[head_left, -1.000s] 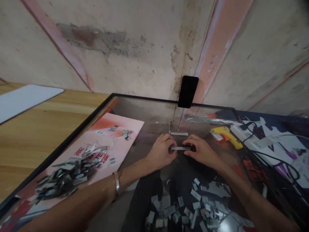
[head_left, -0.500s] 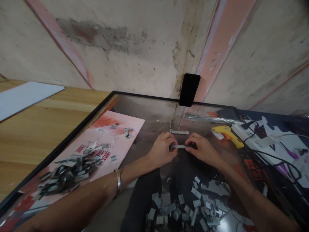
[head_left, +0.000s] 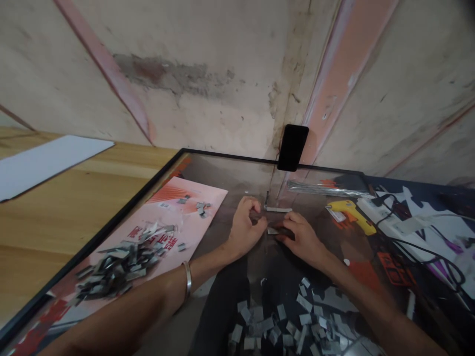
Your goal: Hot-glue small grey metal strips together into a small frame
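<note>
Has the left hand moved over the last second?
Yes. Judged against the black smartphone, the left hand has shifted to the left and a little toward the wall.

Red Chinese characters (head_left: 169, 243), partly covered, on pink sheet (head_left: 195, 225)

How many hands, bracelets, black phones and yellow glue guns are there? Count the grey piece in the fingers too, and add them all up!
Hands: 2 (left hand, right hand)
Grey piece in the fingers: 1
Bracelet: 1
Black phone: 1
Yellow glue gun: 1
Total: 6
</note>
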A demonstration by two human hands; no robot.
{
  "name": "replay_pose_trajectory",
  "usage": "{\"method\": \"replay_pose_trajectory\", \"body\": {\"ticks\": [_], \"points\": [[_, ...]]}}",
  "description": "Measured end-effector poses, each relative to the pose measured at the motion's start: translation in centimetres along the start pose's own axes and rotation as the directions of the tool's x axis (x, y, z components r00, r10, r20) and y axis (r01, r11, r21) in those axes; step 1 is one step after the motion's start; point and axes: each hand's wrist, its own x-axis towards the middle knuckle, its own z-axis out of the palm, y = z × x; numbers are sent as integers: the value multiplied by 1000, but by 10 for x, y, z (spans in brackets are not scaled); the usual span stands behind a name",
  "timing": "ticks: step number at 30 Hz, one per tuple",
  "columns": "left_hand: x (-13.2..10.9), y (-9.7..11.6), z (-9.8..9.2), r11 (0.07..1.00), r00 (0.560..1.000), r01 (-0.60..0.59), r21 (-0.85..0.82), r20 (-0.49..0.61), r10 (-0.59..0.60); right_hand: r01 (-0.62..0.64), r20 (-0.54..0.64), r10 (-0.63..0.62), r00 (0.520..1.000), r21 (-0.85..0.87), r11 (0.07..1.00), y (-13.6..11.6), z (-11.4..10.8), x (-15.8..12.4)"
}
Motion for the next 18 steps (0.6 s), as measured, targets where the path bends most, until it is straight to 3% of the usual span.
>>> {"method": "replay_pose_trajectory", "body": {"ticks": [5,12,15,18], "points": [[3,-3,2,996,1000,3,-86,-23,-5,-7,-13,8,1000,33,999,-3,2,1],[10,-3,4,988,1000,27,-150,-10,-28,-141,-79,173,982,307,941,-13,-34,12],[12,-5,5,986,999,42,-163,-7,-43,-222,-31,268,963,476,851,-16,-42,20],[13,-6,5,981,998,60,-183,-9,-62,-272,62,328,943,712,647,-18,-43,27]]}}
